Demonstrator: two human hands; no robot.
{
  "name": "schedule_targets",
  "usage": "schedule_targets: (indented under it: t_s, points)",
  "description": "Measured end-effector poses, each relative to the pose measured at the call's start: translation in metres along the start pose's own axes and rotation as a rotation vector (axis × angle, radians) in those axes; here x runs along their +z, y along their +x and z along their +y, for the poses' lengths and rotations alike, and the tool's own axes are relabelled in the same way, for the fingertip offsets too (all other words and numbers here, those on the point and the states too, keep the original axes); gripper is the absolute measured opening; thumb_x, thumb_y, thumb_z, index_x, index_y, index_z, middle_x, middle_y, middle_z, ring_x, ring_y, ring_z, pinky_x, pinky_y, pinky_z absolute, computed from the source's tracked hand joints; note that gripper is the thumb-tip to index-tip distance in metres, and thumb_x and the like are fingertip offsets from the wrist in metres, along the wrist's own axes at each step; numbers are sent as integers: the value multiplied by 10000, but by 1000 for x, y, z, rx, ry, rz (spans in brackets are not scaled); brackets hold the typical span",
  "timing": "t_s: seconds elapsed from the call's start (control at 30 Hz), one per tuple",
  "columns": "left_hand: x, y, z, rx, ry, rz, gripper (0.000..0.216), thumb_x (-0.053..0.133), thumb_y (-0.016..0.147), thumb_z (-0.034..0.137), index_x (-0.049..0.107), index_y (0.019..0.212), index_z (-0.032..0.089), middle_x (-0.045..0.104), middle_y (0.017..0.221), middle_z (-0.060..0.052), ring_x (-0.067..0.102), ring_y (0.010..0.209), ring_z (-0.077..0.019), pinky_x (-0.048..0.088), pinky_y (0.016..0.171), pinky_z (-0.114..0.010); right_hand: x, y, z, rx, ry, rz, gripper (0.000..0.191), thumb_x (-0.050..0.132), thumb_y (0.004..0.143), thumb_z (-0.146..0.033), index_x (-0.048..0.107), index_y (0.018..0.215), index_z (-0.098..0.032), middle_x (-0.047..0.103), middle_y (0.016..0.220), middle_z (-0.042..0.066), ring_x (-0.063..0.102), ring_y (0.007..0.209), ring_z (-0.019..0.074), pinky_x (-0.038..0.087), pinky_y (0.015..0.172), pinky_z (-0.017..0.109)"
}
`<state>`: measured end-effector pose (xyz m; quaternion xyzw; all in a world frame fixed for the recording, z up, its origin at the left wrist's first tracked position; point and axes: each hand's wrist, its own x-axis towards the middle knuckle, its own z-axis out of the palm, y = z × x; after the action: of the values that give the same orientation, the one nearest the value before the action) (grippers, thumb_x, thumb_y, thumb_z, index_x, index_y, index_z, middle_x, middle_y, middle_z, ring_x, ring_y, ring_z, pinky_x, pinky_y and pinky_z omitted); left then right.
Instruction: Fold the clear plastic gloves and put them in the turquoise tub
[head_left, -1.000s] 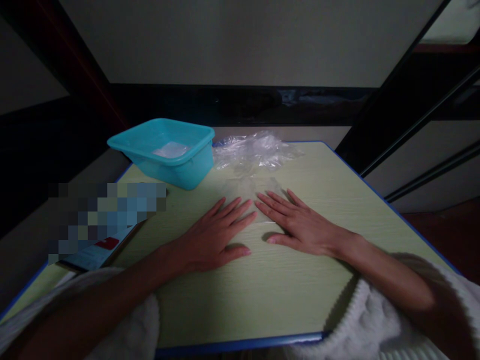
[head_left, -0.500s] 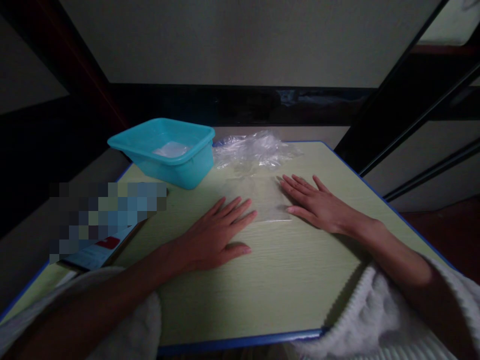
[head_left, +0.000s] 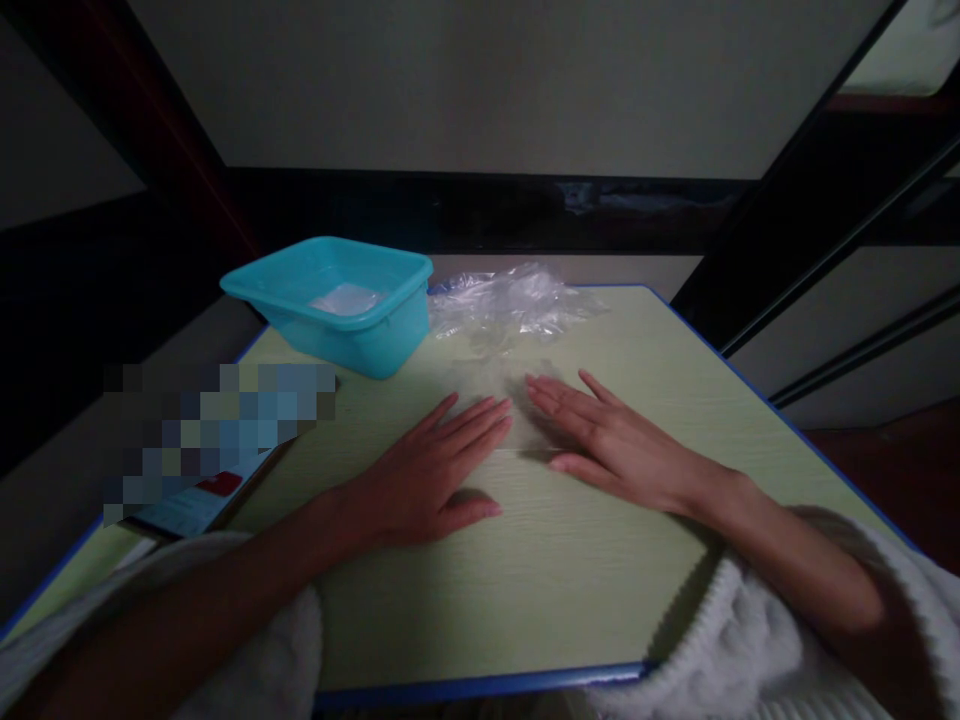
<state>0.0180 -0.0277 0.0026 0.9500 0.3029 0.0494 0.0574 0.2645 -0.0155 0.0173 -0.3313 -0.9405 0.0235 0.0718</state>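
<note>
Both your grips, bare left hand (head_left: 446,460) and bare right hand (head_left: 607,435), have fingers outstretched, thumbs spread, pinching nothing. The thin, clear, flat plastic sheet (head_left: 491,376) lies at twelve o'clock, partly hidden by both (contact unclear); a dragging palm could crease it.

The left hand (head_left: 427,470) and right hand (head_left: 626,450) are partly covering the film (head_left: 487,376); plastic (head_left: 517,300) (crumpled, shiny) is lying behind it.
</note>
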Motion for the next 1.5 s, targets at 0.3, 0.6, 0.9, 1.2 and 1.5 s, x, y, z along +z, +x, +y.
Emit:
schedule_targets:
  t_s: [0.3, 0.6, 0.9, 1.2, 1.5]
  points:
    - [3, -1, 7, -40, -37, -89, 764, 402, 873, 534, 175, 1412, 42, 154, 1504, -175, 99, 1396, -219, 138, 1122, -380, 8, -1, -21, -61, 85, -214, 916, 271, 833, -669, 135, 1414, 27, 109, 1461, 260, 80, 1377, 280, 127, 1097, 536]
    - [3, -3, 4, -29, -51, -114, 759, 413, 874, 527, 167, 1417, 58, 135, 1509, -170, 69, 1398, -227, 137, 1127, -395, 7, -9, -15, -29, 121, -238, 837, 306, 856, -630, 39, 1449, -103, 82, 1492, 198, 74, 1379, 290, 97, 1080, 583]
    - [2, -3, 4, -44, -118, -81, 739, 432, 870, 487, 168, 1417, 67, 135, 1504, -182, 85, 1395, -243, 168, 1120, -425, 0, -10, -6, -79, 95, -230, 820, 348, 867, -589, 16, 1446, -114, 139, 1481, 200, 119, 1374, 303, 105, 1054, 631]
    - [-20, -11, -20, -203, -93, 178, 543, 431, 867, 355, 347, 1355, 133, 424, 1399, -120, 370, 1302, -226, 260, 1094, -435, -13, -8, 6, -142, -136, 40, 401, 430, 911, -343, 528, 1237, -131, 553, 1275, 137, 543, 1145, 219, 356, 1022, 470]
    - [-13, -10, -20, -111, 57, 114, 544, 520, 808, 326, 435, 1292, 92, 546, 1291, -117, 487, 1208, -229, 292, 1089, -383, -9, -9, 10, -181, -198, 54, 286, 382, 913, -222, 642, 1017, -160, 694, 1017, 70, 651, 880, 183, 444, 959, 419]
